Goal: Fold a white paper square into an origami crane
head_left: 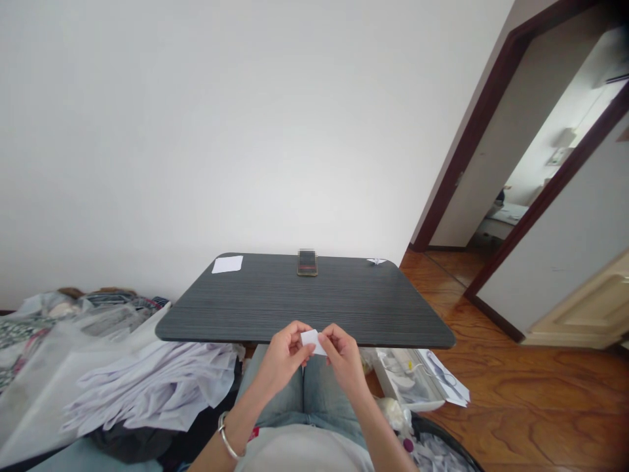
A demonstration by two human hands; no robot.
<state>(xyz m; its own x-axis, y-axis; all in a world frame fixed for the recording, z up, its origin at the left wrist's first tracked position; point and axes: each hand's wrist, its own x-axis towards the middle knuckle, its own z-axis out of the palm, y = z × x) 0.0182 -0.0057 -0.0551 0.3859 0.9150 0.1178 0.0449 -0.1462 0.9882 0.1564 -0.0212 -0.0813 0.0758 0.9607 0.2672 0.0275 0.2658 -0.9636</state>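
Between my two hands is a small white piece of paper (310, 338), held just in front of the near edge of the dark table (275, 295). My left hand (287, 351) pinches its left side between thumb and fingers. On the right side, my right hand (340, 351) grips the paper with its fingertips. Whether the paper is folded I cannot tell. At the table's far left corner lies a flat stack or sheet of white paper (227, 264). A small white folded paper shape (377, 261) rests near the far right corner.
A phone-like object (307, 262) stands at the table's back middle by the wall. Piled white cloth or sheets (162, 387) lie at the lower left. Right of my legs are a white box (410, 380) of odds and ends and a dark-rimmed bin (442, 442). A doorway opens at right.
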